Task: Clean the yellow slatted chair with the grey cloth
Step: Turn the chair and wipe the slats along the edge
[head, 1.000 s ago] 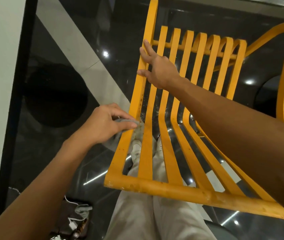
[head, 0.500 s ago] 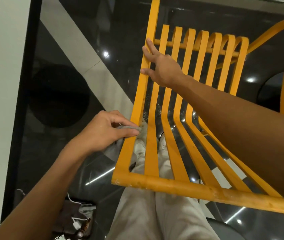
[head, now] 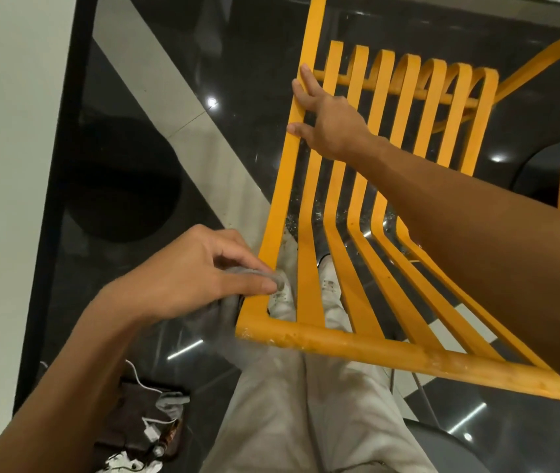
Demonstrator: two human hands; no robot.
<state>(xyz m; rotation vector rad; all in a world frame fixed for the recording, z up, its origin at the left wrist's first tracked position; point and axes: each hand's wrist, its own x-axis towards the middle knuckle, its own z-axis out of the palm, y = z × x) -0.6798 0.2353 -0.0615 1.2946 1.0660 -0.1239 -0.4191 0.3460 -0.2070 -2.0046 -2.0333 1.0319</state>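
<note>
Left hand [head: 183, 281]: mine, pinching grey cloth [head: 250, 274] against outer slat of yellow slatted chair [head: 357, 348], its 8 o'clock corner. Right hand [head: 330, 124]: fingers straight, bracing that slat at 12 o'clock. Chair: stiff, I judge light. Cloth: limp; hold bunched

Looking down steeply from head height, facing forward and floorward. Hanging close over the chair [head: 374, 349], filling the upper right with slats [head: 307, 268] and cropping them at the top and right edges. Taking in the left hand [head: 186, 274] with cloth [head: 251, 272] just left of centre, entering from the bottom left, and the right hand [head: 333, 121] higher, entering from the right. Catching trousers [head: 289, 411] and shoes [head: 282, 291] directly beneath, wall [head: 15, 165] along the left edge.
</note>
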